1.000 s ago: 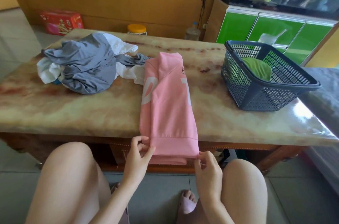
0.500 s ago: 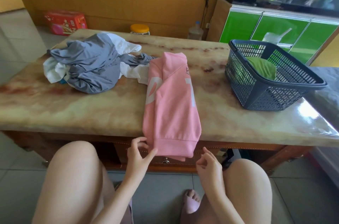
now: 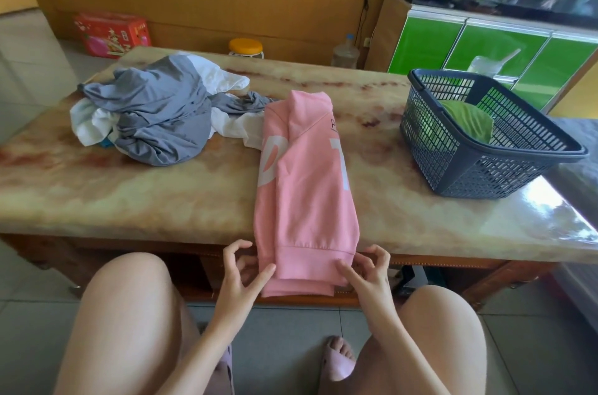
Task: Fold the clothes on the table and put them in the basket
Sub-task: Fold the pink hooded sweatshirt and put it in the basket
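Left grip [image 3: 241, 278] and right grip [image 3: 369, 275] each pinch a corner of the pink sweatshirt [image 3: 307, 200] at its hem, which overhangs the bench's [image 3: 129, 194] near edge. Its long axis runs straight toward the far edge. The basket [image 3: 469, 168] sits at the right end, nearer the right grip.

The widest bare stretch of the counter [image 3: 145, 194] lies at the near left, in front of the heap of grey and white clothes [image 3: 155, 116] that fills the far left. Down the middle the pink sweatshirt [image 3: 307, 194] forms a long strip from the near edge towards the far side; white cloth from the heap touches its far left edge. A bare lane runs between it and the basket [image 3: 453, 155] at the right. The basket's top is open, with a green garment [image 3: 466, 119] inside.
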The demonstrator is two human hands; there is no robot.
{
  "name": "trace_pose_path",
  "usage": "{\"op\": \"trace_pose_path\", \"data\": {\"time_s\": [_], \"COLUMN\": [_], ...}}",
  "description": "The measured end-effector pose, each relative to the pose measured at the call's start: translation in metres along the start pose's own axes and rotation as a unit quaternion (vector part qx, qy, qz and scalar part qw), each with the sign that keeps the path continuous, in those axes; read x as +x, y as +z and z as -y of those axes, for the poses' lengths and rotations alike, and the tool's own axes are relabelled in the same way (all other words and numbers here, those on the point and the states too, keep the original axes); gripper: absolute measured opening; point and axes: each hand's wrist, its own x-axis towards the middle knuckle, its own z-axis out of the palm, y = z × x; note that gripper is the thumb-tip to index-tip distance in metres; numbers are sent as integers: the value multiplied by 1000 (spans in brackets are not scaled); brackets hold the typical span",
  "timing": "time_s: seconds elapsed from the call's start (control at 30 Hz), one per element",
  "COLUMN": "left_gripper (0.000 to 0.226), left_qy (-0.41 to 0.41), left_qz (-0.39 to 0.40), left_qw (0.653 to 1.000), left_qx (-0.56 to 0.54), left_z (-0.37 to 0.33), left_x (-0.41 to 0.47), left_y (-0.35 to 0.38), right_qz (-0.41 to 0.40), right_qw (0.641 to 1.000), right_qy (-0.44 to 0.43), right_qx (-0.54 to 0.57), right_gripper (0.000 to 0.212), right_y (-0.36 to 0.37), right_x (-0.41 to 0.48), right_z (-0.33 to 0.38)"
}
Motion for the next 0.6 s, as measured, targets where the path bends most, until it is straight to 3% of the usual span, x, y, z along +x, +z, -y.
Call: {"op": "trace_pose_path", "data": {"time_s": [0.1, 0.2, 0.33, 0.47, 0.6], "left_gripper": [65, 51, 70, 81, 74], "left_qy": [25, 49, 62, 119, 194], "left_qz": [36, 94, 219, 248, 210], "left_qw": [999, 994, 974, 957, 943], "left_qx": [6, 9, -13, 92, 172], "left_z": [-11, -29, -50, -57, -61], "left_x": [-3, -1, 6, 25, 42], "left_y": [2, -3, -19, -28, -28], "right_qz": [32, 80, 155, 260, 302], "right_qw": [997, 992, 986, 964, 952], "right_qy": [-14, -51, -57, -46, -55], "right_qx": [69, 78, 28, 10, 8], "right_gripper": [47, 36, 29, 61, 74], "right_y": [0, -9, -29, -41, -40], "right_x": [-2, -6, -2, 6, 7], "right_z": [9, 25, 48, 64, 75]}}
